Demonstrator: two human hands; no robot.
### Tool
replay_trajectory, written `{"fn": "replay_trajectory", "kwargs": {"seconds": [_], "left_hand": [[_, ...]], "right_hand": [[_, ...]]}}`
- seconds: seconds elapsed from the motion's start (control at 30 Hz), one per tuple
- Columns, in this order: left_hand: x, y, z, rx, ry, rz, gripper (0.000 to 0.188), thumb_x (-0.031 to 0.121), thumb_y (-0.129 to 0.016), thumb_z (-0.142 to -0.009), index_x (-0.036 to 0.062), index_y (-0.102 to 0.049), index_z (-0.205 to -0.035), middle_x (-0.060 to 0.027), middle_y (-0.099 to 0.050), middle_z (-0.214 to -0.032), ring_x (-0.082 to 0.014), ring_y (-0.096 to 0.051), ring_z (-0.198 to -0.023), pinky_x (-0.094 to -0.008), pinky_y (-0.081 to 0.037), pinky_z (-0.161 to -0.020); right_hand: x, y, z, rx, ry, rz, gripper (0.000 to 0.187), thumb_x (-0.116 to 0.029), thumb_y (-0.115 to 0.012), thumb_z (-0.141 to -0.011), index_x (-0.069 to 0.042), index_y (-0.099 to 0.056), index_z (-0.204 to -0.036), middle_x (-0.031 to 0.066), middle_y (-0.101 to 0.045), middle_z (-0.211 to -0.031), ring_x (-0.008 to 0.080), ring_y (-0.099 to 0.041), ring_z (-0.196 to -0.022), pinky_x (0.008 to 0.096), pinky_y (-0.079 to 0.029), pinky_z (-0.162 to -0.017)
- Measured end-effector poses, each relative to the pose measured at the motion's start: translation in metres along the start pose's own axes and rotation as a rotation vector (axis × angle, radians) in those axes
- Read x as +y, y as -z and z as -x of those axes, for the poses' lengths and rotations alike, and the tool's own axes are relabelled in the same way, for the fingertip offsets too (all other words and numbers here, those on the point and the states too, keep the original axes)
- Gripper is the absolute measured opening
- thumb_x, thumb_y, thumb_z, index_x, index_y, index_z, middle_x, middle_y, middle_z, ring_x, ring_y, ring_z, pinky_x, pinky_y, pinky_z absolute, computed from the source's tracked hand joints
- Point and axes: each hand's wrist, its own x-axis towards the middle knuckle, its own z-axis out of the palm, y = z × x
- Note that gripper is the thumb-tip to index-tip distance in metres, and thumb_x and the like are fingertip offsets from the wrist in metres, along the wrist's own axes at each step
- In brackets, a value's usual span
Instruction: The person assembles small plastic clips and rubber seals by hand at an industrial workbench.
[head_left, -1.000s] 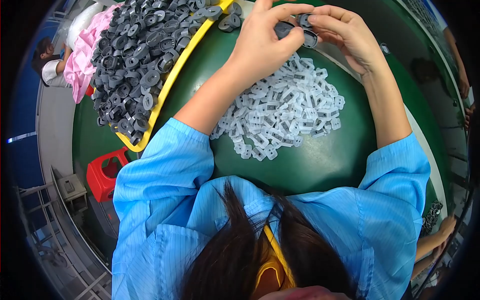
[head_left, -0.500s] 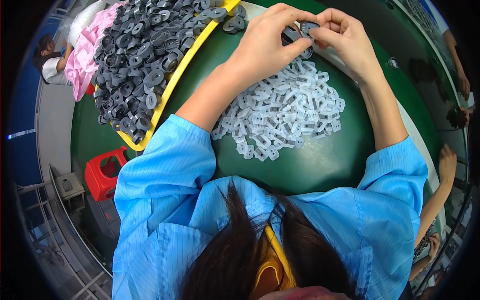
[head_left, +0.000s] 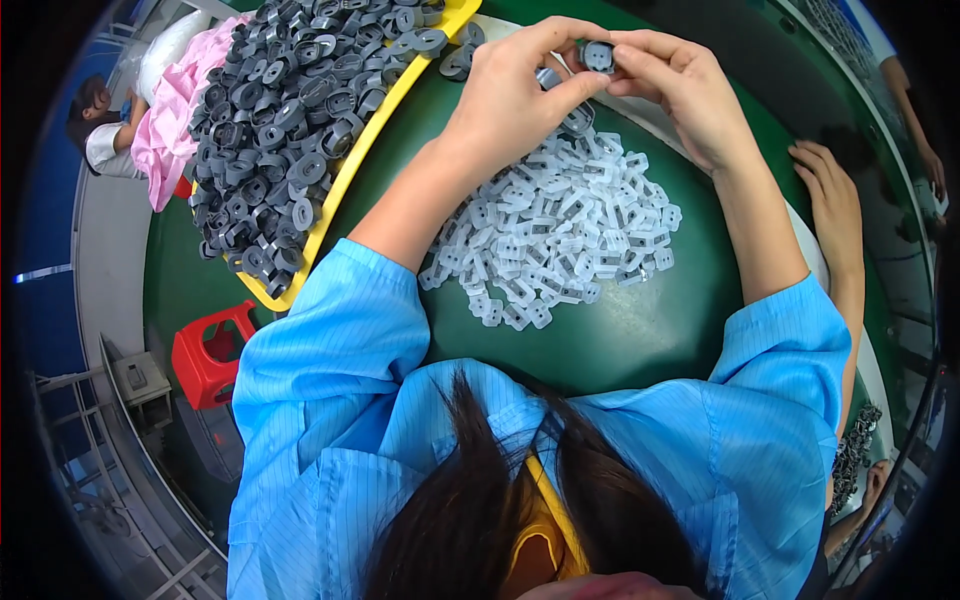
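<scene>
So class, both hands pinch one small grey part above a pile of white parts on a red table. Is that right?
Not quite: the table is green, as the head view shows. Both hands, left hand and right hand, do pinch the small grey part above the white parts.

One yellow tray (head_left: 330, 215), two heaps of parts, one red stool (head_left: 205, 350), three hands

Bright even overhead light, soft shadows, sharp centre, heavy fisheye warp w/ black rim.

Bare green table surface (head_left: 640, 335) open between white clip pile (head_left: 560, 235) and body. Left flank blocked: yellow tray (head_left: 330, 215) heaped with grey rings (head_left: 290, 110). Right edge: co-worker's hand (head_left: 830, 205) on table. Clip pile directly beneath both hands.
</scene>
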Motion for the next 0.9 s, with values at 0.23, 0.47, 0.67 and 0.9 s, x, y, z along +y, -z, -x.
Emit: {"fn": "replay_trajectory", "kwargs": {"seconds": [0.23,0.47,0.67,0.9], "left_hand": [[-0.003,-0.004,0.002,-0.007,0.02,0.117,0.035,0.012,-0.076,-0.081,0.0063,-0.065,-0.114,-0.002,-0.065,-0.088,-0.0082,-0.064,-0.079,-0.0222,-0.049,-0.072],[-0.004,-0.002,0.0,-0.125,0.042,0.195,0.035,0.011,-0.076,-0.081,0.0058,-0.066,-0.114,-0.0025,-0.068,-0.093,-0.008,-0.063,-0.079,-0.0219,-0.05,-0.073],[-0.011,0.003,-0.002,-0.149,-0.002,0.254,0.033,0.009,-0.075,-0.081,0.0057,-0.068,-0.112,-0.0008,-0.067,-0.097,-0.0069,-0.062,-0.077,-0.0214,-0.049,-0.073],[0.017,0.004,-0.005,-0.106,0.029,0.482,0.039,0.002,-0.069,-0.085,0.0032,-0.06,-0.123,-0.0011,-0.064,-0.098,-0.0049,-0.056,-0.075,-0.0188,-0.046,-0.065]], "right_hand": [[0.004,0.008,-0.006,-0.084,-0.045,-0.145,0.031,-0.012,-0.066,-0.088,0.001,-0.062,-0.116,0.0077,-0.066,-0.103,0.0125,-0.064,-0.094,0.0267,-0.053,-0.087],[-0.005,0.02,-0.002,-0.184,-0.081,-0.033,0.034,-0.013,-0.067,-0.086,0.001,-0.061,-0.116,0.0073,-0.066,-0.102,0.0128,-0.064,-0.095,0.026,-0.053,-0.086],[-0.032,-0.006,0.008,-0.127,0.0,0.154,0.031,-0.006,-0.067,-0.083,-0.001,-0.06,-0.112,0.0072,-0.065,-0.1,0.0133,-0.063,-0.09,0.0255,-0.052,-0.082],[-0.024,-0.006,0.007,-0.157,0.027,-0.461,0.034,0.002,-0.066,-0.079,-0.002,-0.057,-0.111,0.0064,-0.063,-0.101,0.0152,-0.062,-0.091,0.0272,-0.049,-0.086]]}}
